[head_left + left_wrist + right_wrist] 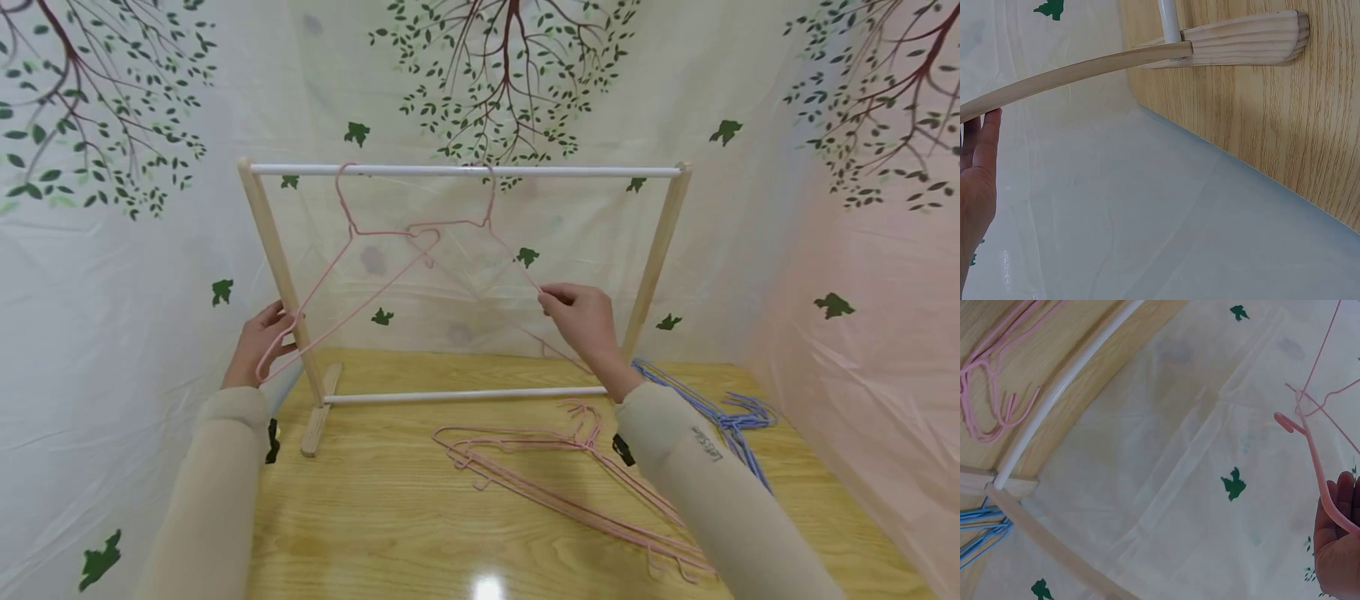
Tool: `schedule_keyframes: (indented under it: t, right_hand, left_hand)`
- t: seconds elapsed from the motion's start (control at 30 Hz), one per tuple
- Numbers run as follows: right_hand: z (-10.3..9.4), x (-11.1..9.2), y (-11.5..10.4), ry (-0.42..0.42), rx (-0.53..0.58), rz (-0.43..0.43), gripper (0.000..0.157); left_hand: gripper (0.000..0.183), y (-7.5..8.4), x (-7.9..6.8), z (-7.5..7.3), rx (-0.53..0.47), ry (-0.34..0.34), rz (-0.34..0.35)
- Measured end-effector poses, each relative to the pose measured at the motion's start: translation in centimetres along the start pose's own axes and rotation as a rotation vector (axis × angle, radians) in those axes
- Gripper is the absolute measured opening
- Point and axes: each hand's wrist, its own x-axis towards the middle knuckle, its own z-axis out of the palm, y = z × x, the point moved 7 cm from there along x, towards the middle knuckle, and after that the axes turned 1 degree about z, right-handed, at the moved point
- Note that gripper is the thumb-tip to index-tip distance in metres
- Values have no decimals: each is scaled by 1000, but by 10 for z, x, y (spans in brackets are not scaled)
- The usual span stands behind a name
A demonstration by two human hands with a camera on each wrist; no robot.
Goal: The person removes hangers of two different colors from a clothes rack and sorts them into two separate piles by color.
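A pink clothes hanger (pixel 380 293) hangs by its hook near the left of the white top rod (pixel 420 170) of a wooden rack. Right of it hangs a second pink hanger (pixel 515 257), its hook over the same rod. My right hand (pixel 585 321) pinches that second hanger's sloping arm between thumb and fingers. Its palm and curled fingers show beside the pink bar in the right wrist view. My left hand (pixel 258 342) is at the rack's left post (pixel 279 267), partly behind the first hanger. Straight fingers (pixel 988 140) touch the post's edge in the left wrist view.
Several pink hangers (pixel 525 487) lie stacked on the wooden table (pixel 360 517), below the rack's lower rod (pixel 465 396). Blue hangers (pixel 738 423) lie at the right, beyond my right forearm. A printed sheet (pixel 645 100) stands behind the rack and along both sides.
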Motion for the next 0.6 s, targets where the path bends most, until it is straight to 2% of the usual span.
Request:
schedule_keyframes:
  t: [0.33, 0.47, 0.6]
  right_hand:
    - [-36, -8, 26, 33, 6, 12, 29]
    - [-52, -15, 40, 52, 16, 42, 32]
    - [-66, -20, 47, 96, 33, 12, 33]
  left_hand:
    - [63, 2, -14, 3, -28, 5, -11]
    - [63, 4, -19, 3, -33, 3, 2]
    - [64, 7, -22, 5, -35, -1, 32]
